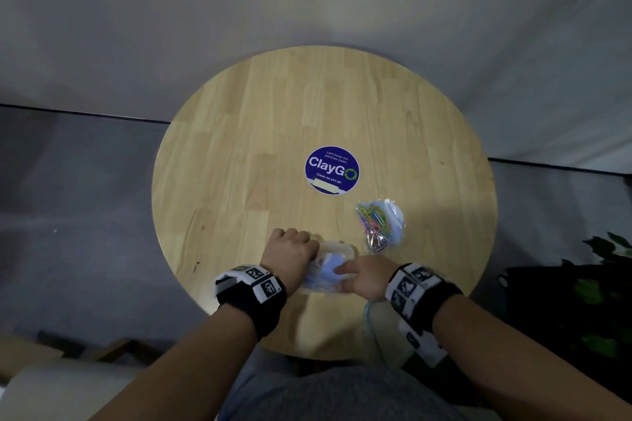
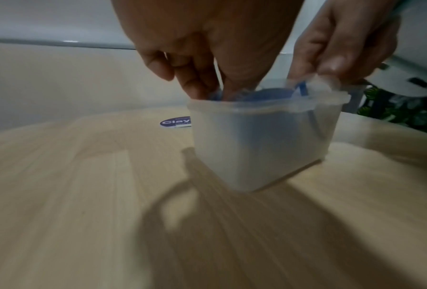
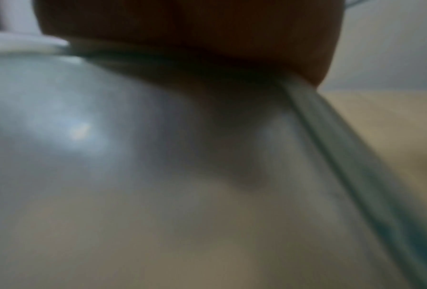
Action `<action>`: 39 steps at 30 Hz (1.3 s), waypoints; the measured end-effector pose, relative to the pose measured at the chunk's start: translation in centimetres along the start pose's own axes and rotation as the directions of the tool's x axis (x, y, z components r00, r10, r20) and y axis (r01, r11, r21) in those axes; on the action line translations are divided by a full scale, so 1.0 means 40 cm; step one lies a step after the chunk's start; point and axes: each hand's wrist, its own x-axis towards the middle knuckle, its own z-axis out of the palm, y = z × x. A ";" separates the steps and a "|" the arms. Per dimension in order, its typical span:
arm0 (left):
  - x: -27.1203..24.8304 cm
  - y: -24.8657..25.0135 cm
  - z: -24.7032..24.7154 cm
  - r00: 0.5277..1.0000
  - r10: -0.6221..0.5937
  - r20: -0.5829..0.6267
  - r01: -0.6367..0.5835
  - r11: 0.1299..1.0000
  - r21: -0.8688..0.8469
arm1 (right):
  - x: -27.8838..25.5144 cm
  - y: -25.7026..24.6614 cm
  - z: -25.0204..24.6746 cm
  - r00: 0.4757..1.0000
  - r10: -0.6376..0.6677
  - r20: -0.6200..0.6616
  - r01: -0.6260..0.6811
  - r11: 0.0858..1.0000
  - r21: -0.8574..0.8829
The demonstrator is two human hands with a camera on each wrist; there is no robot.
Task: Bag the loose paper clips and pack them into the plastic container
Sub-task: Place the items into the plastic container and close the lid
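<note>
A translucent plastic container [image 1: 337, 249] [image 2: 262, 140] stands on the round wooden table [image 1: 273, 133] near its front edge. A blue-tinted plastic bag [image 1: 330, 267] [image 2: 272, 92] sits in its open top. My left hand [image 1: 307, 251] [image 2: 207, 91] reaches into the container from the left, its curled fingers down on the bag. My right hand [image 1: 349, 272] [image 2: 323, 76] pinches the bag's clear edge at the container's right rim. A second clear bag of coloured paper clips [image 1: 379, 225] lies to the right, beyond the container. The right wrist view is blurred and shows no fingers.
A translucent lid [image 1: 379, 325] [image 3: 158, 176] with a teal rim lies under my right wrist at the table's front edge. A round blue ClayGo sticker [image 1: 331, 170] [image 2: 175, 123] marks the table's middle. A green plant [image 1: 602, 284] stands at the right.
</note>
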 end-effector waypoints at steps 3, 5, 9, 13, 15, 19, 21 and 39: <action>-0.003 -0.003 0.020 0.998 -0.050 -0.024 0.049 0.997 -0.057 | -0.002 0.025 -0.042 0.999 -0.020 -0.033 0.034 0.853 0.520; -0.006 -0.002 0.032 0.992 -0.113 -0.054 0.107 0.989 -0.102 | 0.017 0.066 -0.048 0.981 0.193 -0.023 -0.045 0.341 0.939; -0.015 0.003 0.028 0.970 -0.199 -0.140 0.175 0.970 -0.169 | 0.153 0.183 0.011 0.927 0.366 0.081 -0.090 0.008 0.996; -0.022 -0.007 0.036 0.939 -0.311 -0.149 0.259 0.921 -0.292 | 0.152 0.133 0.018 0.843 0.537 -0.014 -0.013 0.047 0.999; -0.026 -0.010 0.053 0.894 -0.419 -0.161 0.295 0.819 -0.491 | 0.153 0.114 0.016 0.843 0.534 -0.070 0.060 0.036 0.998; -0.014 -0.011 0.071 0.845 -0.535 -0.014 0.350 0.574 -0.740 | 0.155 0.077 0.003 0.852 0.464 -0.243 0.237 0.072 0.969; -0.009 -0.018 0.076 0.864 -0.503 -0.034 0.311 0.585 -0.749 | 0.155 0.067 0.002 0.890 0.363 -0.277 0.229 0.170 0.958; -0.028 -0.057 0.083 0.825 -0.562 0.066 0.206 0.189 -0.960 | 0.121 0.097 0.039 0.909 0.136 -0.394 0.292 0.468 0.834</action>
